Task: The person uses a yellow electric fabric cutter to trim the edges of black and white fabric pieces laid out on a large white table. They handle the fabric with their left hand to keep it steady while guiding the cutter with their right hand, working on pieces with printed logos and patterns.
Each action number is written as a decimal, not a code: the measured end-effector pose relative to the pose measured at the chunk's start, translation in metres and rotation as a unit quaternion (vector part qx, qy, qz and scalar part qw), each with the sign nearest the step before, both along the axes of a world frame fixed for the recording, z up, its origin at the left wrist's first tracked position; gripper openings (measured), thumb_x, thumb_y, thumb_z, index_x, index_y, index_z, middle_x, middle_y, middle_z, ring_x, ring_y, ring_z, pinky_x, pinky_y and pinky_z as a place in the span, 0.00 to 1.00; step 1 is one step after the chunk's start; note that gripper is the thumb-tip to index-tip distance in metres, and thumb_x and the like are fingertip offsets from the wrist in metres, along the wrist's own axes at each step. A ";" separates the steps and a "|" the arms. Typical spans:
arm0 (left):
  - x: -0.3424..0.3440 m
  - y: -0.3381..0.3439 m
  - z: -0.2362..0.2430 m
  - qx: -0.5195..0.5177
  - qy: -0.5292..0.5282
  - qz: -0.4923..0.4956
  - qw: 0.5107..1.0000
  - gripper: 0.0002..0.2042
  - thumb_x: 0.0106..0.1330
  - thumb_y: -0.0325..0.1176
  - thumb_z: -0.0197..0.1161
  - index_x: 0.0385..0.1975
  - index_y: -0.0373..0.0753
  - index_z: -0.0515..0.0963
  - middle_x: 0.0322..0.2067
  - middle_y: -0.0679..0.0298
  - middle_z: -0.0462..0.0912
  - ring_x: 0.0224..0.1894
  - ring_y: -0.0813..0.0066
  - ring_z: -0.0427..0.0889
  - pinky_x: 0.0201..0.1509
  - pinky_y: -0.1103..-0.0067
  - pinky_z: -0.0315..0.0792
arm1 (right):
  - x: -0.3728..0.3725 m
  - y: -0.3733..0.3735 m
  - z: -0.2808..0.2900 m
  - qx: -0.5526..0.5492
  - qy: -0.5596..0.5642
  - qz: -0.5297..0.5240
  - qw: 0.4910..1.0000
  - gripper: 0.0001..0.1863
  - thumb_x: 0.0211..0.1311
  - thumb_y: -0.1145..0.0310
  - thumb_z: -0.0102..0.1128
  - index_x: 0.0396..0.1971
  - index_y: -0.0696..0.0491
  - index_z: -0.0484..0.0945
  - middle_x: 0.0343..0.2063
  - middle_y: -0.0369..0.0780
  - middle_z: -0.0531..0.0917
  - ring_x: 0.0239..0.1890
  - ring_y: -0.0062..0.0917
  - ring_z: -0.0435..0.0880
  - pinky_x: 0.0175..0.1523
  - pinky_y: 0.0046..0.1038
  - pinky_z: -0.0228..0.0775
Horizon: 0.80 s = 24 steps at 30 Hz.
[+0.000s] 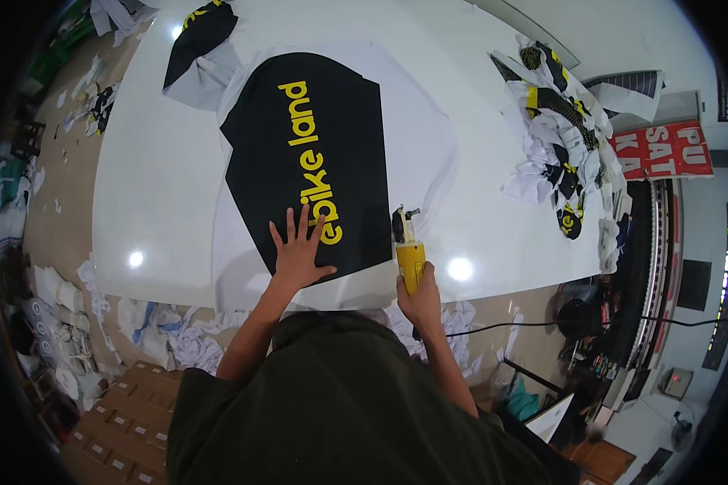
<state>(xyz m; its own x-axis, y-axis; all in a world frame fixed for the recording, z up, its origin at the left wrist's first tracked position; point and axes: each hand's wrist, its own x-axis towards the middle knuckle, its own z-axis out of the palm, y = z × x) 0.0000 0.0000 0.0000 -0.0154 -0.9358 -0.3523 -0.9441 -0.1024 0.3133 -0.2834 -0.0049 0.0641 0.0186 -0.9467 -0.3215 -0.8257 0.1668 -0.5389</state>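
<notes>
My right grip (418,297) clamps yellow cutter (411,263) beside black fabric (260,153) on desk (158,202), left grip (299,257) spread flat atop that fabric.

3 glare spots (459,268) dot the white table (158,194).

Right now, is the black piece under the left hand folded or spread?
Spread: the black piece lies flat, its broad outline and yellow lettering showing.

The fabric panel (352,162) is black with yellow lettering (311,179), the cutter (411,265) yellow, the table (158,202) white.
</notes>
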 end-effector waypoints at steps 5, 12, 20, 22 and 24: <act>0.002 -0.007 0.002 -0.003 0.002 -0.004 1.000 0.62 0.47 0.67 0.76 0.81 0.52 0.48 0.81 0.49 0.34 0.81 0.37 0.31 0.73 0.30 0.29 | 0.012 -0.040 -0.003 -0.048 0.004 0.020 0.999 0.27 0.66 0.62 0.64 0.55 0.61 0.61 0.45 0.62 0.79 0.47 0.62 0.80 0.49 0.54 0.74; 0.003 0.002 0.000 -0.017 0.011 -0.005 1.000 0.62 0.46 0.67 0.77 0.80 0.50 0.50 0.80 0.47 0.37 0.81 0.36 0.32 0.72 0.28 0.29 | 0.028 -0.087 -0.010 -0.058 0.023 0.045 0.997 0.28 0.65 0.61 0.63 0.55 0.61 0.61 0.44 0.64 0.80 0.45 0.63 0.81 0.49 0.55 0.75; 0.003 0.001 -0.005 -0.032 0.002 -0.008 0.999 0.63 0.44 0.67 0.77 0.80 0.49 0.50 0.80 0.47 0.38 0.80 0.34 0.34 0.72 0.28 0.30 | 0.047 -0.156 -0.023 -0.105 0.028 0.063 0.992 0.28 0.63 0.61 0.65 0.51 0.64 0.63 0.39 0.66 0.82 0.42 0.64 0.84 0.48 0.54 0.78; 0.003 0.001 -0.005 -0.035 0.006 -0.005 0.999 0.63 0.44 0.66 0.78 0.80 0.49 0.52 0.80 0.47 0.39 0.80 0.35 0.34 0.72 0.28 0.30 | 0.053 -0.172 -0.023 -0.102 0.026 0.066 0.992 0.28 0.62 0.61 0.65 0.51 0.64 0.63 0.38 0.66 0.83 0.41 0.64 0.84 0.48 0.54 0.78; 0.003 0.000 -0.005 -0.030 0.009 -0.004 0.999 0.63 0.44 0.66 0.78 0.80 0.49 0.52 0.80 0.47 0.39 0.80 0.35 0.34 0.72 0.28 0.30 | 0.059 -0.188 -0.022 -0.101 0.028 0.072 0.992 0.28 0.62 0.61 0.65 0.50 0.64 0.63 0.37 0.66 0.83 0.41 0.64 0.84 0.48 0.54 0.78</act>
